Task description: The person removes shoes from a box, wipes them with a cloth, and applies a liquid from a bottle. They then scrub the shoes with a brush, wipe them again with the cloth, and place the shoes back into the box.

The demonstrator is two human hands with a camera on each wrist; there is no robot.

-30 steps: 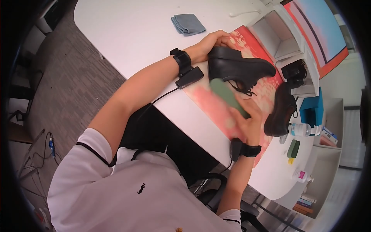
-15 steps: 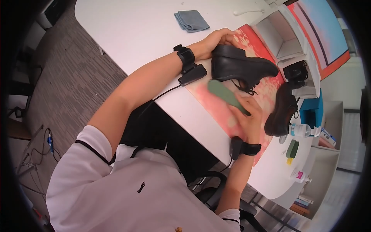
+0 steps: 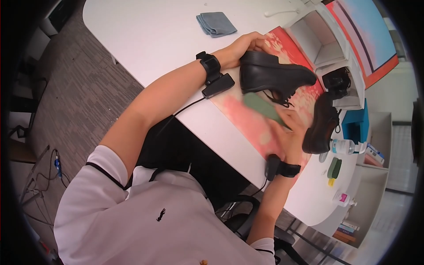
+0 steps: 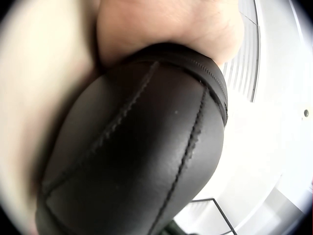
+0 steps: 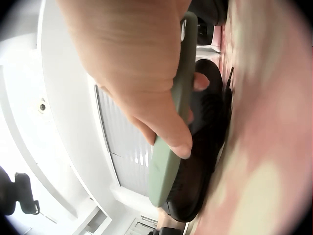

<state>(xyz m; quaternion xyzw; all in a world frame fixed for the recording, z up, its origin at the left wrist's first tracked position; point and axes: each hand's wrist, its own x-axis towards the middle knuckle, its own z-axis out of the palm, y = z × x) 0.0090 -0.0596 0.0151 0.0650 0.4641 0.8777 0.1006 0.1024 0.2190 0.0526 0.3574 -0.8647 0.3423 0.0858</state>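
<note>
A black lace-up leather shoe (image 3: 274, 78) lies on the red and cream patterned mat, its heel by my left hand (image 3: 236, 49) and its laces facing my body. The left fingers grip it around the heel end, partly hidden behind it. In the left wrist view, the stitched dark leather of the shoe (image 4: 137, 142) fills the middle below the hand (image 4: 166, 27). My right hand (image 3: 289, 132) holds a green shoe brush (image 3: 263, 107) beside the shoe's near side. The right wrist view shows thumb and fingers around the brush (image 5: 166, 169), which overlaps the shoe.
A second black shoe (image 3: 320, 126) stands on the mat (image 3: 240, 121) to the right. Beyond it are a clear bottle (image 3: 342, 146), another green brush (image 3: 334, 168) and a white bottle (image 3: 341, 198). A folded grey cloth (image 3: 216, 24) lies at the far left; white shelf boxes (image 3: 318, 39) line the back.
The green brush and right hand have shifted back and forth slightly beside the shoe, now a little to the right. The left hand keeps its hold on the shoe.
</note>
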